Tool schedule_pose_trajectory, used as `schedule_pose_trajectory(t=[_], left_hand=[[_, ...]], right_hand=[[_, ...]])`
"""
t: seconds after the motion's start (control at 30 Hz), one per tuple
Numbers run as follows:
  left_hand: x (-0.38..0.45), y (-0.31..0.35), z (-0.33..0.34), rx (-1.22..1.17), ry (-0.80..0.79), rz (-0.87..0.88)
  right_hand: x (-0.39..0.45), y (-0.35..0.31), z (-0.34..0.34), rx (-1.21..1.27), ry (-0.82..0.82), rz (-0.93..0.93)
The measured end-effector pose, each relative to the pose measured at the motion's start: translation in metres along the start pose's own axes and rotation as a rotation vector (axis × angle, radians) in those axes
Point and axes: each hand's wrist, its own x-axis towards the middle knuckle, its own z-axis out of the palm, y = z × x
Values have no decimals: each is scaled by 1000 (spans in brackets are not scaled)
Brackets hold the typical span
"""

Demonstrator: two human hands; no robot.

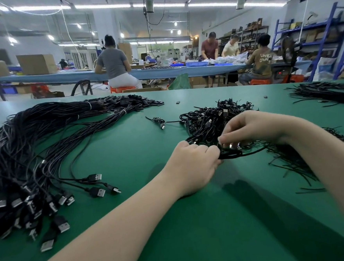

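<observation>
Coiled black cable [230, 154] sits gripped in the fisted left hand [192, 167]; right hand [252, 127] arches over, fingertips [221, 140] pinching its strands above the green table [147, 144].

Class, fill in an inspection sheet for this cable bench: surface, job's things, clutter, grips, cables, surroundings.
Surface: green mat covering the bench.
Job's things: small coiled cable held between both hands; heap of coiled cables just behind it.
Clutter: loose black ties by the right forearm; small black bits near the far edge.
Grips: left hand curled round the coil; right hand pinches it from above.
Cables: big bundle of USB cables at left, uncoiled; stray coil lying alone; second bundle far right.
Surroundings: people working at a blue bench; blue shelving; cardboard boxes.
</observation>
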Motion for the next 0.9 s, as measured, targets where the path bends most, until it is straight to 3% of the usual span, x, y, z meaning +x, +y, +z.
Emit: schedule_pose_trajectory(t=[0.07,0.13,0.27,0.4,0.57,0.9], left_hand=[[0,3,-2,-169,88,-28],[1,7,-2,-395,126,-169],[5,6,5,-799,236,-621],[8,-6,14,-928,291,-897],[8,-11,18,-1022,225,-998],[7,-17,20,-1195,202,-970]], right_hand=[[2,13,5,351,-120,56],[8,20,18,668,-147,63],[26,9,53,1001,-5,34],[45,-3,87,1071,284,16],[49,-1,108,1079,475,8],[38,-2,103,1035,411,-12]])
